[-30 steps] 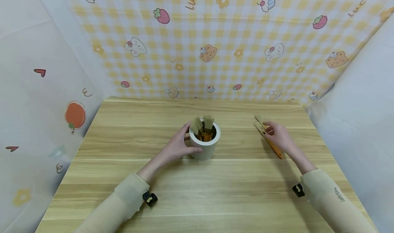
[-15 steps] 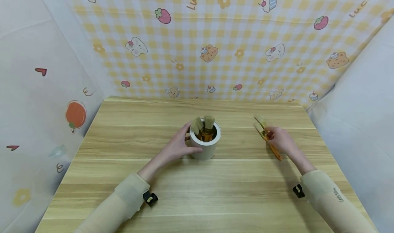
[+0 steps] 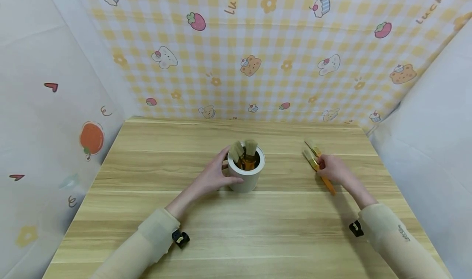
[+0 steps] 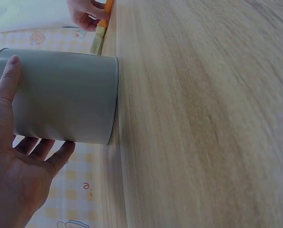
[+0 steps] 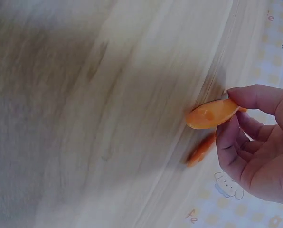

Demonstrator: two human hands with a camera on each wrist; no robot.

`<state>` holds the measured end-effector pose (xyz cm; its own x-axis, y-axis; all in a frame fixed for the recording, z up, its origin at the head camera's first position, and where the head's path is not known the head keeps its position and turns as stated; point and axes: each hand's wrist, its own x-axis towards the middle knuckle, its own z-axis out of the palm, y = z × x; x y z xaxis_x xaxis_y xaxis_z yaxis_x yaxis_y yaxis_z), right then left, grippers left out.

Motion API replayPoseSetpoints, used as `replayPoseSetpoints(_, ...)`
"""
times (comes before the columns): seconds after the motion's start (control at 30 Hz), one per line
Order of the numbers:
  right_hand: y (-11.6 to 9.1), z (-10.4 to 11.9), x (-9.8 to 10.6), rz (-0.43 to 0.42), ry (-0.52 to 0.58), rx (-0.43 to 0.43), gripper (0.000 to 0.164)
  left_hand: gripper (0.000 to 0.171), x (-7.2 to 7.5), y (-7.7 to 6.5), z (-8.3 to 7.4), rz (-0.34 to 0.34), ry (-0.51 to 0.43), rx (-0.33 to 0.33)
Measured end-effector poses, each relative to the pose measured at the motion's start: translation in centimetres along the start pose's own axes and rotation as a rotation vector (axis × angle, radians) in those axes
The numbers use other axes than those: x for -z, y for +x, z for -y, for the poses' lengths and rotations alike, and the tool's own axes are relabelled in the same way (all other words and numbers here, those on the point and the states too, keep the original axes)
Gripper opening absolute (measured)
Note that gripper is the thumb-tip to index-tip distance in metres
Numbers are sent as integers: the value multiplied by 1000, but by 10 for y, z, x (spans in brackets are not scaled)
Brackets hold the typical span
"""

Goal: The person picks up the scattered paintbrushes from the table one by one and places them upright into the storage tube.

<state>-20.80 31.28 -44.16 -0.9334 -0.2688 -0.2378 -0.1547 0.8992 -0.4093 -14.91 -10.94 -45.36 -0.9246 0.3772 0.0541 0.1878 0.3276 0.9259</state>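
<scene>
My left hand point(image 3: 212, 173) holds a grey-white can point(image 3: 245, 183) from its left side, thumb in front and fingers behind. Several paintbrushes point(image 3: 251, 148) stand in the can with bristles up. In the left wrist view the can's wall point(image 4: 68, 99) sits upright on the wood, with the thumb and curled fingers about it. Over on the right, my right hand point(image 3: 333, 168) pinches a paintbrush point(image 3: 327, 184) with an orange handle, bristles pointing away. A second paintbrush point(image 3: 313, 148) lies beside it, partly hidden by the hand; its orange handle point(image 5: 202, 151) shows in the right wrist view.
The wooden table point(image 3: 236, 230) reaches back to a yellow checked cloth point(image 3: 206, 66) with printed figures. White cloth walls stand at the left point(image 3: 33, 127) and right point(image 3: 424, 148). Bare wood separates the can from the two brushes.
My right hand has moved slightly toward me along the paintbrush, from near its bristles to its handle, and now pinches it. The brush has shifted slightly. My left hand stays on the can.
</scene>
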Motion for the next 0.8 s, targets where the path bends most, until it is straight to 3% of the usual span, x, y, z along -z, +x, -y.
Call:
replayPoseSetpoints(0.13,-2,6,2,-24,31,16,29,109,0,-1,0,-1,8,-5)
replayPoseSetpoints(0.27,-3,23,11,-108,108,49,33,108,0,-1,0,-8,1,-4)
replayPoseSetpoints(0.63,-13,99,36,-435,289,167,32,109,0,-1,0,-3,-6,-25)
replayPoseSetpoints(0.8,-21,139,39,-540,467,257,33,109,0,-1,-1,-6,-7,-28)
